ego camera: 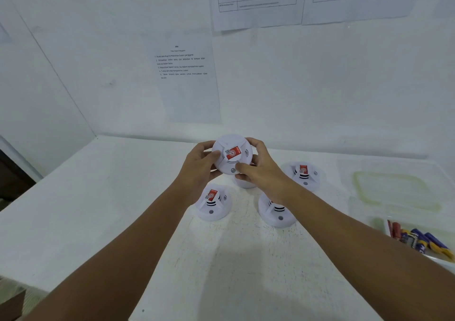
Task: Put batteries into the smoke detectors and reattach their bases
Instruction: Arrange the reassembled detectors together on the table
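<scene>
Above the white worktop, a white smoke detector with a red label is held raised between both hands. The left hand grips its left edge, and the fingers of the right hand are clasped around its right and lower rim. Three more detectors rest on the worktop below. Batteries lie in a clear container at the right.

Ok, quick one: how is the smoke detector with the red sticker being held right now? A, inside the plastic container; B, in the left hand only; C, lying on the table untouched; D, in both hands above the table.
D: the left hand and right hand both grip the smoke detector, raised above the table.
</scene>
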Tool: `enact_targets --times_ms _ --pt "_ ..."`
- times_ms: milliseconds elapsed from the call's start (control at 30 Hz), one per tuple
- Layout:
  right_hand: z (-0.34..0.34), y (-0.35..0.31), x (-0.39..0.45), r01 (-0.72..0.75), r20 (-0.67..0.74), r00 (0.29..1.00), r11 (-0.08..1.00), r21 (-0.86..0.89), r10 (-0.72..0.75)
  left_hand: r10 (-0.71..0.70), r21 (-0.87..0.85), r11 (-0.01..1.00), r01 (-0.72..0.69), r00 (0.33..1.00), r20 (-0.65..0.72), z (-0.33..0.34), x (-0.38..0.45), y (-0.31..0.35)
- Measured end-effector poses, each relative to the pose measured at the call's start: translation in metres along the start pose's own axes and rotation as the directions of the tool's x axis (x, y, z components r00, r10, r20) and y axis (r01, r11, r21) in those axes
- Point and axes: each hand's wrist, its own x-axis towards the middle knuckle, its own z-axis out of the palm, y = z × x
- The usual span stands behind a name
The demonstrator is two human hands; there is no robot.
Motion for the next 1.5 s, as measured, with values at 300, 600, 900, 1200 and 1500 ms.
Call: enact_targets --times_ms 300,600,900,1200,1500 --pt "0.002 -0.001 -0.001 0.007 -0.004 1.0 1.0 -0.006 -0.007 0.002 -0.009 1.0 -0.002 1.0 -0.001 -0.001 -0.001 0.0" --pt "0.006 0.0 0.0 0.007 0.002 1.0 1.0 0.011 -0.008 -0.001 -0.011 1.0 0.001 1.0 -0.007 -0.005 0.0 -0.001" --pt "0.008 0.002 0.0 0.009 0.001 1.0 1.0 0.007 -0.009 -0.005 -0.003 1.0 0.005 1.0 -0.012 -0.008 0.002 -0.006" --pt "0.01 0.005 0.008 0.015 0.005 1.0 1.0 0.009 -0.015 0.001 -0.025 1.0 -0.001 1.0 -0.016 -0.013 0.007 -0.006" --pt "0.027 0.006 0.032 0.036 0.007 0.999 0.978 -0.204 -0.035 0.048 0.078 0.996 -0.041 0.995 -0.086 -0.041 0.025 -0.007"
